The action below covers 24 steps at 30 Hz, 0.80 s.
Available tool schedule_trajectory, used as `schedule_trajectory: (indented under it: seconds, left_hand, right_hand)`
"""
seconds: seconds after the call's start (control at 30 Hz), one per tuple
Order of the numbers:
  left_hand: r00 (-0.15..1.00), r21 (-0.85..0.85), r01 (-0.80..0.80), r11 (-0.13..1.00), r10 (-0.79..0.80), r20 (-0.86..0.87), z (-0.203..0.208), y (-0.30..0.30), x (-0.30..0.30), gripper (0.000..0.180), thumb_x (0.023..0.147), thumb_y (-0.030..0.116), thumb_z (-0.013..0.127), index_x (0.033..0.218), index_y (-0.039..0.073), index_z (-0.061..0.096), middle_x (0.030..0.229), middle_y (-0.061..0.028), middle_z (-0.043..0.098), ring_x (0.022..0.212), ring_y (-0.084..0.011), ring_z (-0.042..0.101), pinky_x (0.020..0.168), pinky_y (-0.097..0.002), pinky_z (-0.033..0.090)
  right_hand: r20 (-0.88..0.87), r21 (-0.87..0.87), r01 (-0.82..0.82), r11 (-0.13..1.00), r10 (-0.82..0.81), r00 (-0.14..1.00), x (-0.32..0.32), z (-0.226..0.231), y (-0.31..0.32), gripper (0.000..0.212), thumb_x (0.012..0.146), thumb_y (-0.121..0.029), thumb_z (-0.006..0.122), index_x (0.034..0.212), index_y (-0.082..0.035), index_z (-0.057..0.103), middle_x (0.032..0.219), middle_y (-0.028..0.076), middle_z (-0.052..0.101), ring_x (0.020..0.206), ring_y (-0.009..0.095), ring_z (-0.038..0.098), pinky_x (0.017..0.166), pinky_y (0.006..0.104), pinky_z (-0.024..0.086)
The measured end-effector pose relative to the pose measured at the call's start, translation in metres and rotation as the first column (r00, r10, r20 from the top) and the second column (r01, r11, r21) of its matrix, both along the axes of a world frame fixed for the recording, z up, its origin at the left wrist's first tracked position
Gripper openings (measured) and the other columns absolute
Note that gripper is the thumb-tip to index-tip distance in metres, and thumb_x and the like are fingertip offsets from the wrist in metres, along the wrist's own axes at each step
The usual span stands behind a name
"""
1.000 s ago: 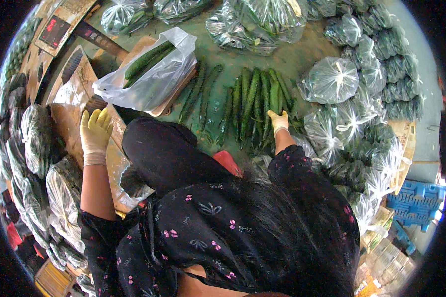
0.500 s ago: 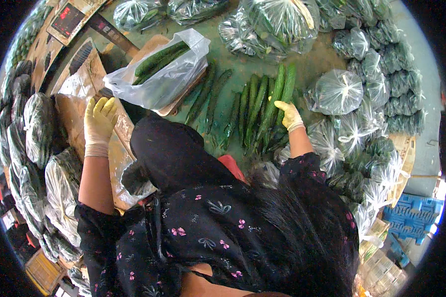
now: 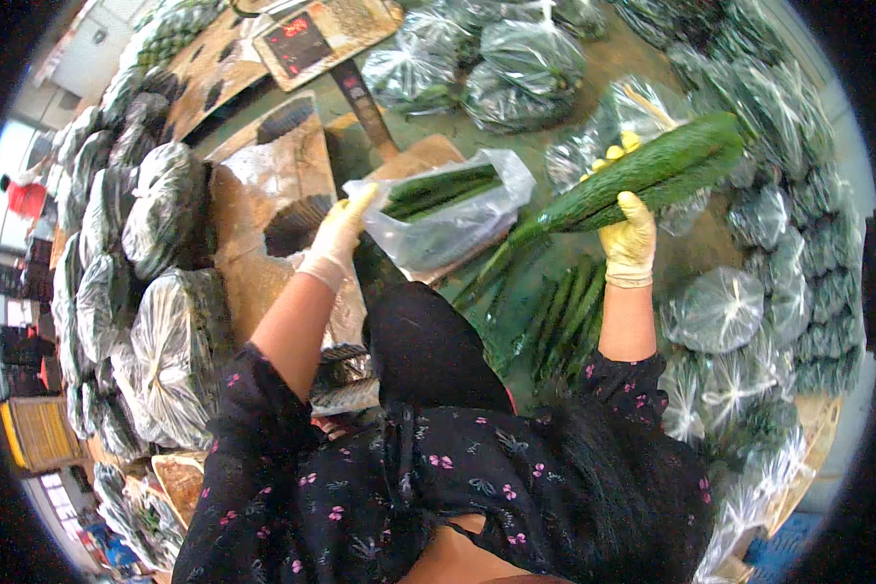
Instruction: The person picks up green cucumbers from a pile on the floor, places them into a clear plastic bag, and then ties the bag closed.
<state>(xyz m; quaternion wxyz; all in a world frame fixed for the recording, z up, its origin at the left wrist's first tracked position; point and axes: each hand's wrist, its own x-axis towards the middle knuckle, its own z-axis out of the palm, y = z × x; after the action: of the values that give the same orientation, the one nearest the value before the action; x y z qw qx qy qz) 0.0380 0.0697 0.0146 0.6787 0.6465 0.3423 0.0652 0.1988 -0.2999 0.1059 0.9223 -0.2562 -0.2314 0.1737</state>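
My right hand [image 3: 630,238], in a yellow-palmed glove, is closed round long green cucumbers [image 3: 667,170], raised above the green surface and slanting up to the right. How many it grips is hard to tell. To the left, my gloved left hand [image 3: 344,226] is closed on the near-left edge of a clear plastic bag [image 3: 438,245]. The bag lies with its mouth spread, and a few cucumbers [image 3: 448,190] show inside it. It rests on the brown platform [image 3: 426,156] of a scale. More loose cucumbers [image 3: 566,316] lie side by side below my right hand.
The scale's display [image 3: 300,44] with red digits stands at the far left, joined by a dark arm. Tied bags of cucumbers are piled at the left [image 3: 165,209], the far side [image 3: 526,73] and the right [image 3: 718,310]. A worn brown board [image 3: 263,195] lies beside my left forearm.
My right hand has lifted cucumbers off the row and raised them toward the bag. My left hand has moved over to the bag's edge and closed on it. The view has shifted left.
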Motion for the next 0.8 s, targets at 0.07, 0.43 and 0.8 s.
schedule_trajectory:
  seconds: [0.07,0.43,0.8]
  left_hand:
    - [1.0,0.046,0.002,0.999,-0.001,-0.021,0.013,-0.021,0.006,0.072,0.069,0.051,0.068,0.114,-0.003,0.052,0.109,-0.0117,0.058,0.096,-0.0208,0.054,0.082,-0.0301,0.041]
    - [0.968,-0.066,-0.224,0.972,0.229,0.1,0.002,-0.034,0.025,0.026,0.079,0.02,0.061,0.101,0.007,0.06,0.089,-0.0031,0.061,0.078,-0.0155,0.056,0.07,-0.0284,0.044]
    - [0.966,-0.161,-0.16,0.974,0.188,0.177,0.02,-0.041,-0.006,0.031,0.087,0.025,0.052,0.111,0.007,0.06,0.092,-0.0008,0.058,0.077,-0.0108,0.05,0.069,-0.0229,0.041]
  right_hand:
    - [0.045,0.024,0.021,0.999,-0.022,0.999,0.003,0.014,0.024,0.077,0.069,-0.007,0.071,0.134,-0.004,0.031,0.114,0.008,0.054,0.105,0.024,0.052,0.096,0.0416,0.039]
    - [0.444,-0.564,0.163,0.809,0.131,0.886,0.015,-0.054,0.145,0.051,0.067,0.002,0.071,0.115,-0.005,0.054,0.106,0.006,0.06,0.099,0.018,0.056,0.09,0.0311,0.043]
    - [0.45,-0.709,0.701,0.084,0.818,0.358,0.037,-0.127,0.153,0.045,0.06,-0.011,0.068,0.103,-0.019,0.064,0.102,0.01,0.063,0.098,0.029,0.058,0.085,0.0378,0.046]
